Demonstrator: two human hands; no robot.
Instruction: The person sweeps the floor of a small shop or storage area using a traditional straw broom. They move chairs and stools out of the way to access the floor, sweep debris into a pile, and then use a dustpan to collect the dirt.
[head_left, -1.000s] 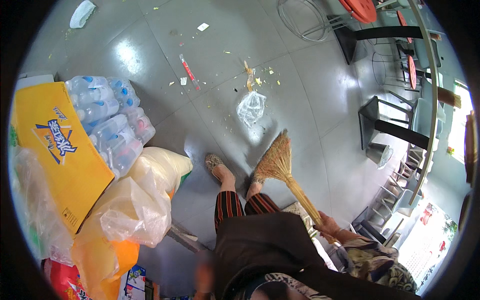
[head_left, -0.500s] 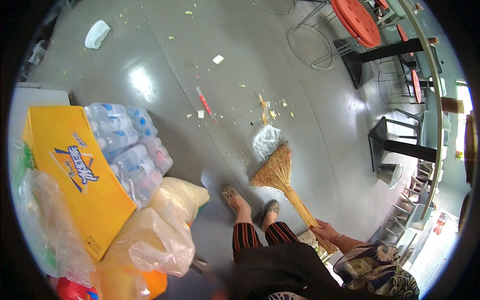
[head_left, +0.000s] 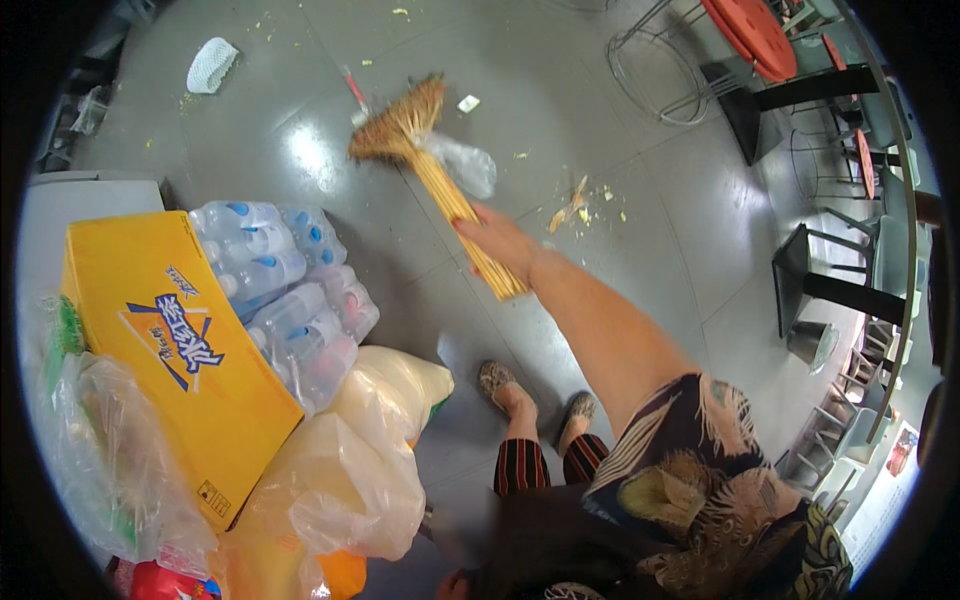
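My right hand (head_left: pixel 497 243) is closed round the handle of a straw broom (head_left: pixel 440 190), the arm stretched forward over the floor. The broom's bristles (head_left: pixel 400 122) rest on the grey tiles, slightly blurred, beside a red strip (head_left: pixel 355 90). Against the right side of the broom lies a crumpled clear plastic bag (head_left: pixel 466 166). A small white scrap (head_left: pixel 468 103) is just right of the bristles. Brownish and yellow scraps (head_left: pixel 570 207) lie farther right. Only a bit of what seems to be my left hand (head_left: pixel 453 586) shows at the lower edge, its fingers hidden.
At left stand a yellow carton (head_left: pixel 170 350), shrink-wrapped water bottles (head_left: pixel 290 270) and filled plastic bags (head_left: pixel 360 450). A white foam net (head_left: pixel 212 66) lies at the far left. Red stools (head_left: pixel 750 40), table bases (head_left: pixel 790 280) and a metal bin (head_left: pixel 812 345) line the right.
My right arm has reached forward and left, carrying the broom across the floor. The clear plastic bag has shifted up and left with it; the brownish scraps stay behind.
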